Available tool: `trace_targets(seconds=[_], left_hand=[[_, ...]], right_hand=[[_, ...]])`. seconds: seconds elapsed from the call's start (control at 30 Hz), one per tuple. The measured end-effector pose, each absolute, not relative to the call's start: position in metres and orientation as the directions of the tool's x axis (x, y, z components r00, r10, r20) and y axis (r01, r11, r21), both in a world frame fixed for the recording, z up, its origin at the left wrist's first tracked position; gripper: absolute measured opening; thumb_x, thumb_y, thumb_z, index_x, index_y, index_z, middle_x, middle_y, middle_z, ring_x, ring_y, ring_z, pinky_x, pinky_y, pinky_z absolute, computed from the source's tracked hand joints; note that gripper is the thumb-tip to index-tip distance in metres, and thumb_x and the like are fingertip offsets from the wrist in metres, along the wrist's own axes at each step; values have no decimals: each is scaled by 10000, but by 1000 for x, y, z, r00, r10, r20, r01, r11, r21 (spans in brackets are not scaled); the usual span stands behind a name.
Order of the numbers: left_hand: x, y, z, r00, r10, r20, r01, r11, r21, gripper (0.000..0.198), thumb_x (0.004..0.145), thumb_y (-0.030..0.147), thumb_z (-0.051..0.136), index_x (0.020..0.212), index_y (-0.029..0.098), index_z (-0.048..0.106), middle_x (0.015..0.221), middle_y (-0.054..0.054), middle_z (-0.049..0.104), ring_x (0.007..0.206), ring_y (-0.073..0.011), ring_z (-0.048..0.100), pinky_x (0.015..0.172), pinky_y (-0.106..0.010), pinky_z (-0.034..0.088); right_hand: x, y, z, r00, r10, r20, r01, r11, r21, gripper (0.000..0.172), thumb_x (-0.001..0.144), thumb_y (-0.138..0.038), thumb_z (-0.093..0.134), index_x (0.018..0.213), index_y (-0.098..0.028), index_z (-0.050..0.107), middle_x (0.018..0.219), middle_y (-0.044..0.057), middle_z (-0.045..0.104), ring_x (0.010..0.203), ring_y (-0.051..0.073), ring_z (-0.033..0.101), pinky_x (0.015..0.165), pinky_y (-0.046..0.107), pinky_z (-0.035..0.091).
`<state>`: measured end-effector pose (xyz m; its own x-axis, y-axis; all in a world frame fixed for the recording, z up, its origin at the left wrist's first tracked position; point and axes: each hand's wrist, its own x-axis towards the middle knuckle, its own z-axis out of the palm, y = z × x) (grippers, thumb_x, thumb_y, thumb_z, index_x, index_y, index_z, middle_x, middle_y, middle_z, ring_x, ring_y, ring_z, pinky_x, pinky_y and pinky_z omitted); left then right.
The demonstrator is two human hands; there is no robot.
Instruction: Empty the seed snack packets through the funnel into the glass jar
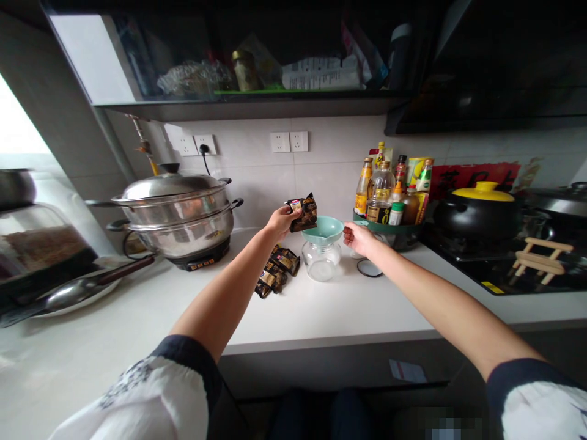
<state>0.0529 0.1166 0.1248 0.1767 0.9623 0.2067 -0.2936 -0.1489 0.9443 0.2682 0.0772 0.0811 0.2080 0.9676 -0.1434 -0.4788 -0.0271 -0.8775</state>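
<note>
My left hand [279, 222] is closed on a small black-and-gold packet [306, 214], tilted at the left rim of a mint-green funnel [331, 228]. The funnel sits in the mouth of a clear glass jar [321, 261] on the counter. On the funnel's right side, my right hand [359, 239] has its fingers closed at the handle, which is mostly hidden by them. Several more dark packets [279, 269] lie in a pile left of the jar. What comes out of the held packet, if anything, cannot be seen.
A steel steamer pot [183, 226] stands at the left, near a ladle [73, 293] on a plate. Behind my right hand is a green tray of bottles [380, 189]. A black ring [369, 268] lies beside the jar. A black pot [477, 217] and small wooden stool [541, 261] are on the stove.
</note>
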Motion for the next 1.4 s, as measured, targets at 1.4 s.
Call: trace_targets(seconds=[1.4], left_hand=[[66, 127, 119, 60, 958, 281, -138, -271, 953, 334, 524, 259, 808, 797, 135, 661, 717, -13, 680, 676, -138, 638, 767, -308, 531]], right_hand=[[266, 77, 85, 243, 959, -147, -484, -12, -875, 210, 837, -89, 531, 652, -178, 488, 464, -58, 495, 390, 49, 420, 411, 159, 376]])
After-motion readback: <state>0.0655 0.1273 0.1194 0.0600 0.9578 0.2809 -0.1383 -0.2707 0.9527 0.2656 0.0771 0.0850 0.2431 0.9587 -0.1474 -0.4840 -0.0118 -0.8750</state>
